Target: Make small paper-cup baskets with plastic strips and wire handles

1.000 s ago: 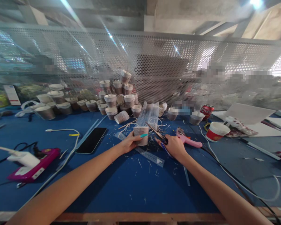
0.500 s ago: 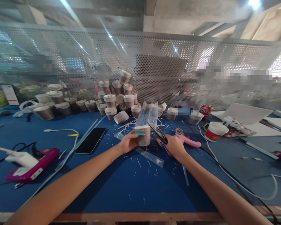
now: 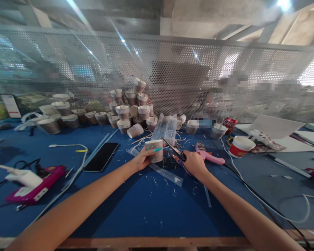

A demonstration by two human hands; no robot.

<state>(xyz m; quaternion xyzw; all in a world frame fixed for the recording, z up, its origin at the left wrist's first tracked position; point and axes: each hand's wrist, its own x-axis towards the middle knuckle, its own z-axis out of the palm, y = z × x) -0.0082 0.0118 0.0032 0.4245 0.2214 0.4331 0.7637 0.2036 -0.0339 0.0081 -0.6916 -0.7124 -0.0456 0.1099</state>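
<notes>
My left hand [image 3: 141,158] is wrapped round a small grey-brown pot [image 3: 154,155] with a pale rim, held above the blue table; one teal fingernail lies across its side. In my right hand [image 3: 195,163] is a pair of scissors [image 3: 174,148], its blades pointing up and left toward the pot's rim. Whether the tips touch the rim I cannot tell. Clear glue sticks [image 3: 165,128] and thin pale trimmings lie behind and around the pot. Just right of my right hand rests a pink glue gun [image 3: 211,157].
Several similar pots [image 3: 122,111] are stacked at the back. A black phone [image 3: 101,157] and a magenta power strip [image 3: 39,186] lie to the left. On the right stand a red-and-white paper cup [image 3: 241,146] and a red can [image 3: 229,124]; cables cross both sides.
The pot in my left hand has moved slightly left and turned a little. The scissors have shifted slightly, with their blades still near the rim.
</notes>
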